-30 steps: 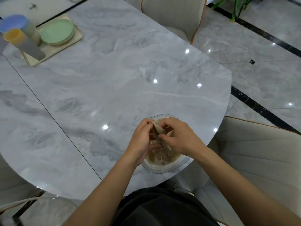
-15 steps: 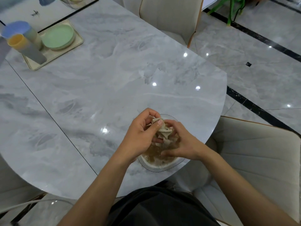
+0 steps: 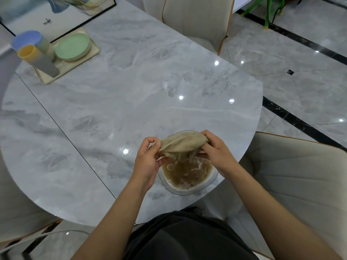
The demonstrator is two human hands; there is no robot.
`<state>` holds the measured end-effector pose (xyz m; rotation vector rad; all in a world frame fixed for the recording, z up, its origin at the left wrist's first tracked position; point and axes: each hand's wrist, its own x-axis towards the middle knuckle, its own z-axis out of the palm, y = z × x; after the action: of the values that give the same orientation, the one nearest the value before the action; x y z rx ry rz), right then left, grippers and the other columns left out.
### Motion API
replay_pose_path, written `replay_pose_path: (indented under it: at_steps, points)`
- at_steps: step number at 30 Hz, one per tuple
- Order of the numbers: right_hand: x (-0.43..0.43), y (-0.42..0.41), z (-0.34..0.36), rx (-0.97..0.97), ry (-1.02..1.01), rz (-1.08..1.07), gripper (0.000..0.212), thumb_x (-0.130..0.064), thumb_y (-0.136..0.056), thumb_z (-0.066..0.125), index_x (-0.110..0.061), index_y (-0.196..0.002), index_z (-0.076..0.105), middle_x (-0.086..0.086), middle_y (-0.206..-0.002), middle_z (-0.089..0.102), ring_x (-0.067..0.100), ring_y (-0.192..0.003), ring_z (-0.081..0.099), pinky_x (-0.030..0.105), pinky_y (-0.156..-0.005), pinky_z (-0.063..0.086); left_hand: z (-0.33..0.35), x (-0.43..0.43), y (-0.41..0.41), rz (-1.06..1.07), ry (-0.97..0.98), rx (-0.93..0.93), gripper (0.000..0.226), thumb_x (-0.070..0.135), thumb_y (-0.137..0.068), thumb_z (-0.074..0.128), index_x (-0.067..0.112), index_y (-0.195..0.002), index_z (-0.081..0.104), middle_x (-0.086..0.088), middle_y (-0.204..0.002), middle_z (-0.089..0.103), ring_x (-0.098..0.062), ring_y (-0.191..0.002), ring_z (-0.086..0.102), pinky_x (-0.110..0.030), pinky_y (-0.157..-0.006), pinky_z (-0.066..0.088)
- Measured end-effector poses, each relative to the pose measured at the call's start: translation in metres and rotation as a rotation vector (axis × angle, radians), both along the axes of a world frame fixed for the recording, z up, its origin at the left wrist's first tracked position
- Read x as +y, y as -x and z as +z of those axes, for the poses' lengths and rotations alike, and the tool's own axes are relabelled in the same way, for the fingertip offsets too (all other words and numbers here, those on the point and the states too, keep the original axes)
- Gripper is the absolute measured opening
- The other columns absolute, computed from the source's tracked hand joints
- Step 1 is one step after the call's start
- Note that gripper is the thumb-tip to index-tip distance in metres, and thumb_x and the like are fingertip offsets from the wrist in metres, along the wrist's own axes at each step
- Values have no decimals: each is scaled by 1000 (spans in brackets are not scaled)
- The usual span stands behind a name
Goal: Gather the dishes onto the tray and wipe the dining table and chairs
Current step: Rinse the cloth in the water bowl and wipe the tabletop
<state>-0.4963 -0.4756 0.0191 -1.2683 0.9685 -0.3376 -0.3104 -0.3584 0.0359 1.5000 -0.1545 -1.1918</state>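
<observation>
Head: cloth [image 3: 182, 143] above bowl [image 3: 210, 177]; tray [image 3: 65, 68] far-left on table [image 3: 131, 91].

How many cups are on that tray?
2. The blue-topped cup stands at the left end of the tray, with the yellow-topped cup right beside it, nearer the camera. Both are left of the green plates. Others could be nested inside.

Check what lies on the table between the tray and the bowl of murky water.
Nothing. In the head view the table between tray and bowl is bare marble, showing only lamp reflections.
</observation>
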Motion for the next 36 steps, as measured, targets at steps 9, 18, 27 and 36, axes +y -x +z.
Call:
replay_pose_path:
  at_steps: [9,18,27,36]
  points:
    - [5,-10,10,-25,60,-12,10,-9,-97,56,-17,-103,59,24,-102,65,47,-97,62,63,-84,56,-29,-12,21,-154,-330,68,17,10,-108,45,6,-113,61,-20,-116,71,-30,-95,71,-44,-82,63]
    - [12,-19,20,-93,32,60,46,5,-88,59,-26,-122,50,27,-93,60,29,-76,57,61,-73,54,-20,-32,27,-130,-93,514,63,46,-101,35,3,-135,67,-24,-131,69,-35,-112,68,-51,-95,52]
    - [5,-13,12,422,647,367,42,-20,-80,72,-20,-120,64,-9,-124,46,13,-110,48,33,-86,51,-40,-27,31,-12,-63,642,49,42,-90,68,6,-124,71,-17,-112,71,-28,-92,72,-34,-72,60]
    - [-2,4,13,378,528,432,63,-36,-88,72,-32,-147,52,-3,-155,33,14,-145,20,27,-110,28,-46,-26,31,-48,-56,646,30,6,-89,63,0,-117,68,-19,-105,76,-25,-86,77,-31,-71,65]
